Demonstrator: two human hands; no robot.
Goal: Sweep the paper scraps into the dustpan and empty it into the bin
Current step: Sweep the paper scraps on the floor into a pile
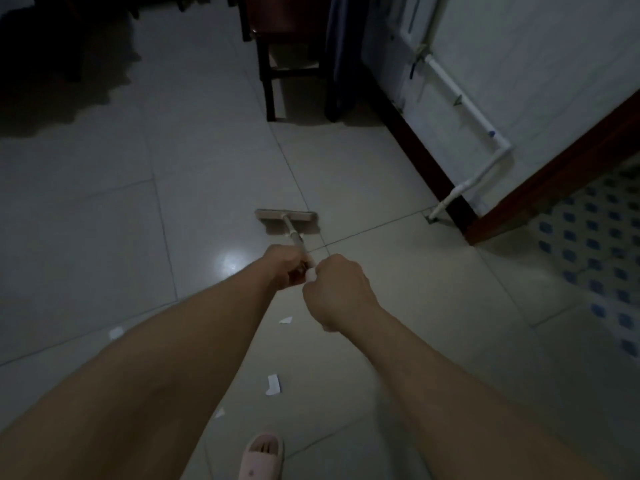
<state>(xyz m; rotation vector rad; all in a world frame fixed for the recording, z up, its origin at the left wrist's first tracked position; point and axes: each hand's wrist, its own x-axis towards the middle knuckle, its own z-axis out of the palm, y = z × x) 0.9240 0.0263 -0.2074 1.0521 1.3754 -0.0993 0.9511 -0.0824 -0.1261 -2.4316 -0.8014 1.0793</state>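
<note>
dimly lit, a person stands on a glossy pale grey tiled floor point(104, 237) and looks down along both bare forearms, which reach forward together. the left hand point(285, 266) and the right hand point(334, 294) are both clenched around the slim cream handle of a flat-headed beige broom point(286, 218), the left a little further down the shaft, the right just behind it near the top end. stacking the hands this way gives one a pivot and the other the pull, so the grip looks meant for a drawing stroke. the broom head rests flat on the floor well ahead of the person, at full reach, probably so that the stroke can rake back over the litter.

that litter, small torn white paper scraps, lies nearer the person than the broom does: one point(285, 320) between the forearms, one point(116, 332) left of the left arm, a larger one point(273, 384) lower down, and a small one point(220, 412) beside it. a pink slipper point(263, 457) shows at the bottom edge. no dustpan or bin is in sight, so the sweeping seems barely begun.

further off stand a dark wooden chair point(273, 64) and a white pipe point(464, 102) along the wall.
</note>
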